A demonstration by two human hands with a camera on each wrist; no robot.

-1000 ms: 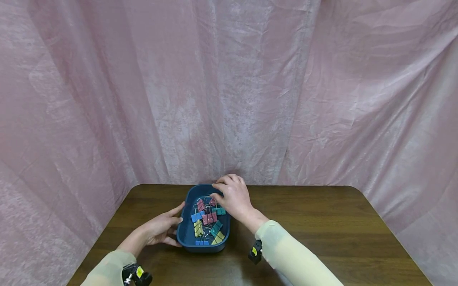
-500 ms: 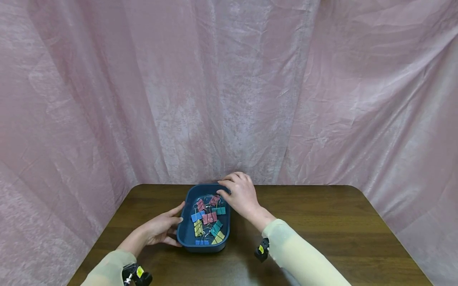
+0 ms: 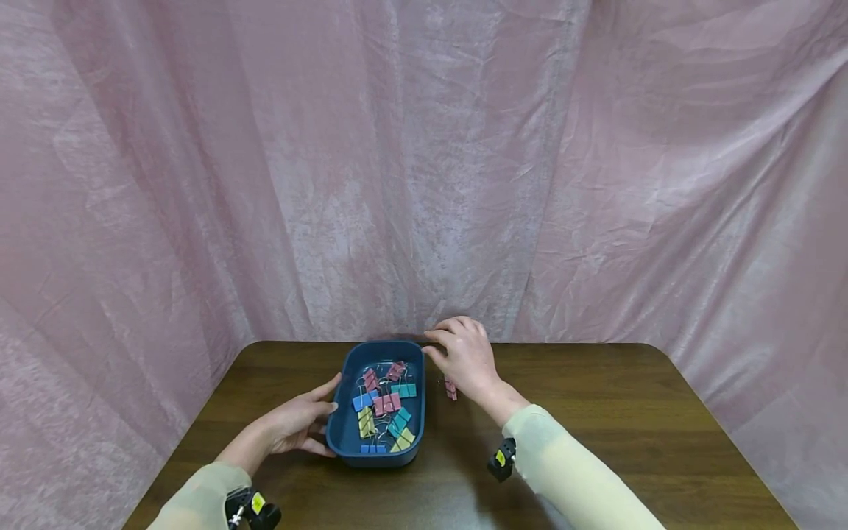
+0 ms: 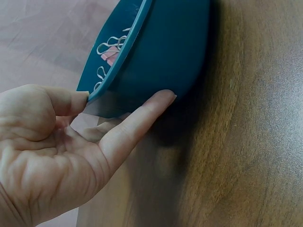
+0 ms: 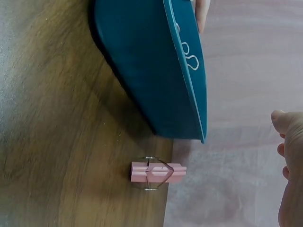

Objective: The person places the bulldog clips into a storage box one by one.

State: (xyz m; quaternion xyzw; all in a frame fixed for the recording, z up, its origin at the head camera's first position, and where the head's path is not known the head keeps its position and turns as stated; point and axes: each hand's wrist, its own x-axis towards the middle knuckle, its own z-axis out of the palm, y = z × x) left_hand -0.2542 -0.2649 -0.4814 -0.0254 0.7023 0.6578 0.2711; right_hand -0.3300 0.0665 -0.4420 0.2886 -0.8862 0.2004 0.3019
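A dark blue plastic box (image 3: 377, 461) stands on the table, holding several binder clips, among them a pink binder clip (image 3: 387, 403), a blue one, a yellow one and a teal one. My left hand (image 3: 294, 425) steadies the box from the left; in the left wrist view its straight fingers (image 4: 137, 125) touch the rim and outer wall. To the right of the box, my right hand (image 3: 466, 362) hovers over the table with nothing visible in its loosely bent fingers. Under it lies another pink binder clip (image 5: 158, 173), apart from the box and partly covered in the head view.
The brown wooden table (image 3: 596, 419) extends well to the right of the box. A pink curtain (image 3: 424, 184) hangs right behind its far edge. Each sleeve carries a black wrist camera, such as the left camera (image 3: 255, 509).
My right hand has moved right, from above the box to above the table beside it. A pink binder clip on the table has come into sight under it. My left hand has stayed put.
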